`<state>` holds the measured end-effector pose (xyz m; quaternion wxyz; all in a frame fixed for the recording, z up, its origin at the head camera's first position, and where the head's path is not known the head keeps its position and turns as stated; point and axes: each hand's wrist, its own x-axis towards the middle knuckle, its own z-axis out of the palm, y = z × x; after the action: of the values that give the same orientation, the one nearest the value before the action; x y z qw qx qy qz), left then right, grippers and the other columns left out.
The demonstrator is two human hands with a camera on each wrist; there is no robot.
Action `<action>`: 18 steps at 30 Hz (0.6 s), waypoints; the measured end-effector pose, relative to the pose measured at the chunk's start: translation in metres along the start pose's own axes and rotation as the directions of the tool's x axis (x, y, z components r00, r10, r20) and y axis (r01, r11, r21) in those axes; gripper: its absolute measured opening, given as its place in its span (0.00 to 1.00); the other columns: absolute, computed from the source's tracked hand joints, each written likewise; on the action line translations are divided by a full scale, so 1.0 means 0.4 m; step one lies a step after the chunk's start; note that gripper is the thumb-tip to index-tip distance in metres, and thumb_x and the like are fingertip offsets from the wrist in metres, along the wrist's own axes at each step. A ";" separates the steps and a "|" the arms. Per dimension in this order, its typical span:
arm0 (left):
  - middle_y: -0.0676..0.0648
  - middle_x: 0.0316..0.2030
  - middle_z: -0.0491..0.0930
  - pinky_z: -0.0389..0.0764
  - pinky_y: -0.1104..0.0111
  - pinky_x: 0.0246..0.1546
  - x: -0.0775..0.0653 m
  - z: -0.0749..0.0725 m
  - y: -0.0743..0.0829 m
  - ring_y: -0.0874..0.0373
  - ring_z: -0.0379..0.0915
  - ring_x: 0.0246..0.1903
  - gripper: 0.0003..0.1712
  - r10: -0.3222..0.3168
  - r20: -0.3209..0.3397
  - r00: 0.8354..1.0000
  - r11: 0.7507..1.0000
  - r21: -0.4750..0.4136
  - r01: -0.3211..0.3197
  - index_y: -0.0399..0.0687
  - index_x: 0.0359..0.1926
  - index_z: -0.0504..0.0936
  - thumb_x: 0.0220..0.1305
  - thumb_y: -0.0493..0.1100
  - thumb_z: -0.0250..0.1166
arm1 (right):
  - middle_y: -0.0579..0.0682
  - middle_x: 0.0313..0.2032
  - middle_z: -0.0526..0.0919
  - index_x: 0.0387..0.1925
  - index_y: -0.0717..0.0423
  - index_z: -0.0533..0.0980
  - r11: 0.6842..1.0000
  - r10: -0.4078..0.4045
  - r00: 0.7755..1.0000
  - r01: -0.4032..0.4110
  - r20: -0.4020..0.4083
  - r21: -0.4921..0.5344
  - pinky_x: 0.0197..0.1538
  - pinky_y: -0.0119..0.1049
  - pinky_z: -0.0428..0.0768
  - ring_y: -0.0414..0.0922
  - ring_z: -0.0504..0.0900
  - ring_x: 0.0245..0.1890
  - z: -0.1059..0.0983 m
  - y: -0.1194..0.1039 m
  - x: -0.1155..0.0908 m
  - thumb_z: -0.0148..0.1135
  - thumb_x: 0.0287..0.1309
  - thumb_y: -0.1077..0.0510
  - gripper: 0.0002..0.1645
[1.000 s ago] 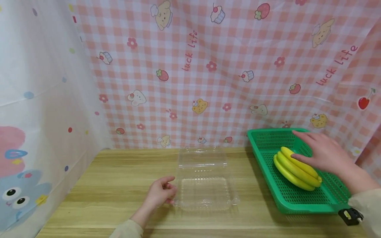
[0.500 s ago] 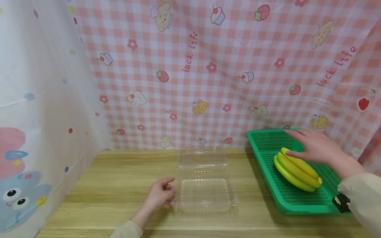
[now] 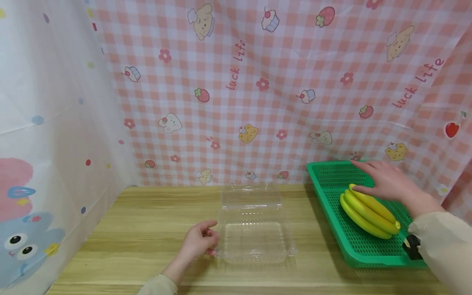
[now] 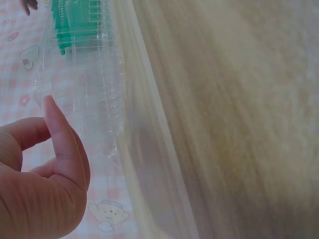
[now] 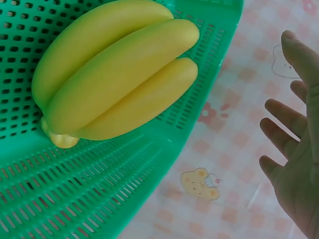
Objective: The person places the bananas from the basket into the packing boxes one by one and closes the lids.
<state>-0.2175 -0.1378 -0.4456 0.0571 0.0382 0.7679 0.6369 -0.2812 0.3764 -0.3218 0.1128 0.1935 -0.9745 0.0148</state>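
A clear plastic clamshell box point(image 3: 254, 241) lies on the wooden table with its lid folded back toward the curtain. At its left edge is my left hand point(image 3: 197, 241), fingers loosely bent; a fingertip meets the rim near the front corner, with no clear grip around it. In the left wrist view the same hand point(image 4: 47, 174) appears beside the see-through wall of the box point(image 4: 94, 99). A bunch of yellow bananas point(image 3: 368, 213) sits in a green basket point(image 3: 332, 223). Above the bunch hovers my right hand point(image 3: 391, 184), thumb and fingers spread, holding nothing; the right wrist view shows it point(image 5: 299, 134) apart from the bananas point(image 5: 119, 74).
The basket stands at the table's right side, with a strip of wooden tabletop point(image 3: 311, 246) between it and the box. A pink checked curtain point(image 3: 258, 102) hangs behind, and a white printed curtain point(image 3: 55, 123) hangs at the left.
My right hand has shifted left and slightly up over the basket, then slowed. My left hand, the box and the bananas keep their places.
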 end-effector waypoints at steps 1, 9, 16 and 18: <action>0.43 0.34 0.75 0.84 0.69 0.21 -0.001 0.000 0.001 0.57 0.74 0.26 0.31 0.000 0.001 1.000 1.000 -0.003 0.000 0.22 0.64 0.66 0.61 0.26 0.64 | 0.71 0.58 0.74 0.70 0.62 0.63 1.000 0.001 1.000 -0.001 0.000 0.002 0.54 0.71 0.70 0.68 0.71 0.56 0.003 0.002 -0.001 0.67 0.58 0.38 0.49; 0.43 0.34 0.74 0.85 0.70 0.22 -0.001 0.001 0.004 0.57 0.74 0.26 0.32 0.000 0.014 1.000 1.000 -0.005 0.000 0.22 0.64 0.66 0.60 0.26 0.64 | 0.72 0.60 0.71 0.69 0.65 0.63 1.000 0.029 0.999 -0.030 0.043 0.010 0.56 0.71 0.69 0.69 0.69 0.57 0.028 0.025 -0.001 0.66 0.59 0.37 0.49; 0.44 0.33 0.74 0.84 0.70 0.20 0.001 0.002 0.001 0.57 0.74 0.25 0.31 0.001 0.002 1.000 1.000 -0.006 -0.001 0.22 0.64 0.66 0.60 0.26 0.64 | 0.72 0.62 0.69 0.71 0.64 0.61 0.998 0.045 0.997 -0.047 0.057 0.033 0.58 0.73 0.66 0.70 0.67 0.60 0.036 0.028 0.003 0.63 0.61 0.35 0.50; 0.44 0.33 0.74 0.84 0.69 0.20 0.002 0.002 -0.002 0.57 0.74 0.25 0.31 0.001 -0.002 1.000 1.000 -0.005 -0.001 0.22 0.64 0.66 0.60 0.26 0.64 | 0.72 0.62 0.69 0.71 0.63 0.61 0.998 0.049 0.997 -0.051 0.063 0.036 0.58 0.73 0.66 0.70 0.66 0.60 0.036 0.029 0.004 0.63 0.61 0.35 0.50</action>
<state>-0.2182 -0.1371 -0.4466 0.0560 0.0377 0.7663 0.6389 -0.2900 0.3853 -0.3354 0.0787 0.1714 -0.9816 0.0299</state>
